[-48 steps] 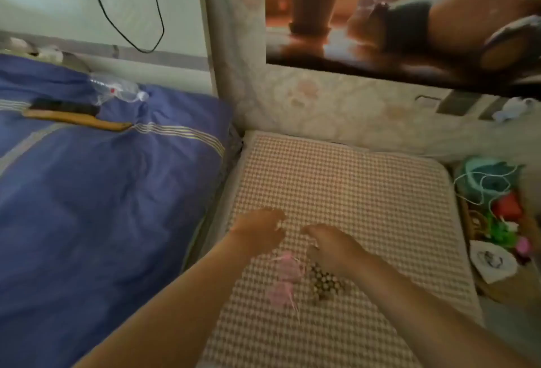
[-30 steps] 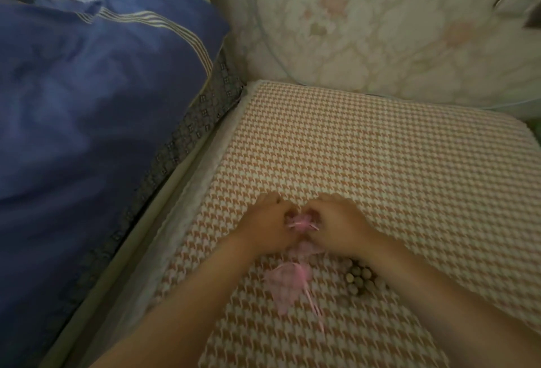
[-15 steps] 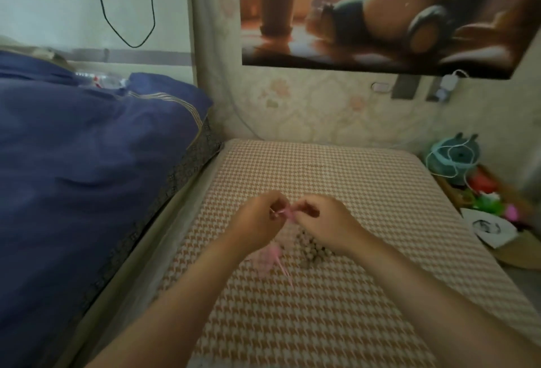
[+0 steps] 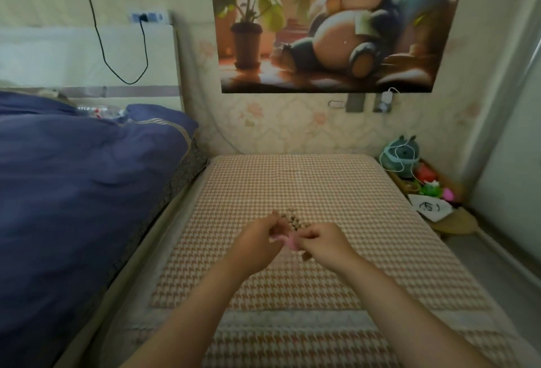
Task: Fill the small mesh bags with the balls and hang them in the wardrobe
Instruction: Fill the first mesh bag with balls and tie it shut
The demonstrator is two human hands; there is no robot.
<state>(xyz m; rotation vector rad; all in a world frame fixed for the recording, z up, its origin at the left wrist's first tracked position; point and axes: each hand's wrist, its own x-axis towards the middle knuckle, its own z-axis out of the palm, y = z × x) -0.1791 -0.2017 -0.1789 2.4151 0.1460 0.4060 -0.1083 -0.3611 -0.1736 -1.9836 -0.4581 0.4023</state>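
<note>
Head view: we pinch a pink mesh bag [image 4: 288,241] between our left hand [image 4: 257,240] and right hand [image 4: 325,240], both closed on it. The balls [image 4: 294,221] sit just behind, on the checked mat [image 4: 366,221].

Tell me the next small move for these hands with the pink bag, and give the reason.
Probably pull the pink mesh bag open at its mouth. Both the left hand and the right hand pinch it between them above the checked mat, and it looks flat and empty. The balls lie in a pile just beyond the fingers, so an open mouth lets one hand start dropping them in.
</note>
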